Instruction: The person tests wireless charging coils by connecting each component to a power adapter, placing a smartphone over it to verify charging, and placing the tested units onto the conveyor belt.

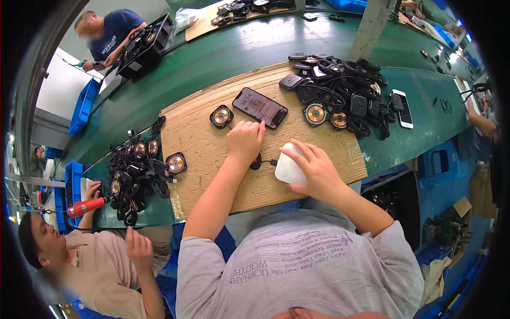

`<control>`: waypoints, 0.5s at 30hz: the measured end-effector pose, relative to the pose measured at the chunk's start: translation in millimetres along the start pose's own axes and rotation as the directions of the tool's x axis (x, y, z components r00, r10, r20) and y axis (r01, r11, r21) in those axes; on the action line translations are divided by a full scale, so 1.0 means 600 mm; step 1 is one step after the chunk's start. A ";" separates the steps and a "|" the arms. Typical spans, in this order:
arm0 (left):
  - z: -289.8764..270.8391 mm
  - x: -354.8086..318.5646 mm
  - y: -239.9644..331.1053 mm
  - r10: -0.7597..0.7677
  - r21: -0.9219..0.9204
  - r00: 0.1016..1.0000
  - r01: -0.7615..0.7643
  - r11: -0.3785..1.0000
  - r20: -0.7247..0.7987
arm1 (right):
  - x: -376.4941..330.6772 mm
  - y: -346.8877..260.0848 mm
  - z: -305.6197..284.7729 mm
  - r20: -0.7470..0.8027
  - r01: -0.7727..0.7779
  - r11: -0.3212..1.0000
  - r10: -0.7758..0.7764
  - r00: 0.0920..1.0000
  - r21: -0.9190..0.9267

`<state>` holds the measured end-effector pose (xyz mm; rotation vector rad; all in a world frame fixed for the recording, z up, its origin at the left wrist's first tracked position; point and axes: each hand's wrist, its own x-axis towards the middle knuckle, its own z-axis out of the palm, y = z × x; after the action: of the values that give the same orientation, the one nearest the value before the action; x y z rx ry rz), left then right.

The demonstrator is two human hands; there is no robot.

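My right hand (317, 169) wraps round a white rounded block (288, 166), perhaps a power bank or adapter, lying on the cardboard. A black USB plug (273, 162) meets its left side. My left hand (245, 140) is closed, thumb close to the lower edge of a dark phone (260, 107) with its screen lit. What its curled fingers hold is hidden. A black round charging pad with an exposed copper coil (221, 116) lies just beyond that hand, its cable running under it. A small cable bundle (256, 161) shows below the left wrist.
A cardboard sheet (202, 143) covers the green bench. Tangled black cables and copper-coil pads form a right pile (345, 90) and a left pile (133, 165). A white phone (402, 109) lies far right. A co-worker (106, 260) sits at left, beside a hanging red tool (86, 207).
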<state>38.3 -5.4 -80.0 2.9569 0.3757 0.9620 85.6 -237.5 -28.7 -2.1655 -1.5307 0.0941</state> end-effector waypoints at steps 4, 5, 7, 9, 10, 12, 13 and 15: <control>-0.027 0.004 0.002 -0.092 -0.154 0.974 0.126 0.980 0.207 | -0.006 0.022 0.038 -0.159 0.045 0.997 -0.036 0.987 0.055; -0.040 0.004 0.004 -0.107 -0.150 0.973 0.138 0.979 0.203 | -0.007 0.022 0.037 -0.151 0.058 0.997 -0.049 0.987 0.054; -0.071 0.008 0.009 -0.017 -0.366 0.974 0.100 0.925 0.224 | -0.008 0.021 0.036 -0.162 0.054 0.996 -0.043 0.986 0.066; -0.092 0.007 0.010 0.091 -0.568 0.970 0.055 0.821 0.225 | -0.008 0.020 0.038 -0.182 0.040 0.996 -0.025 0.983 0.079; -0.095 -0.002 0.009 0.094 -0.570 0.969 0.054 0.820 0.227 | -0.010 0.020 0.038 -0.182 0.036 0.996 -0.021 0.983 0.080; -0.102 -0.030 0.004 0.152 -0.616 0.947 0.059 0.785 0.284 | -0.009 0.020 0.037 -0.183 0.043 0.995 -0.026 0.983 0.090; -0.104 -0.042 0.002 0.181 -0.638 0.934 0.062 0.768 0.309 | -0.007 0.021 0.035 -0.185 0.048 0.994 -0.030 0.982 0.095; -0.102 -0.053 0.006 0.209 -0.657 0.919 0.068 0.751 0.334 | -0.004 0.022 0.032 -0.186 0.056 0.993 -0.036 0.982 0.102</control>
<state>-21.5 -20.4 -48.4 2.4045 -0.0914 0.3556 90.0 -236.5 -52.1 -1.9951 -1.4365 -0.0384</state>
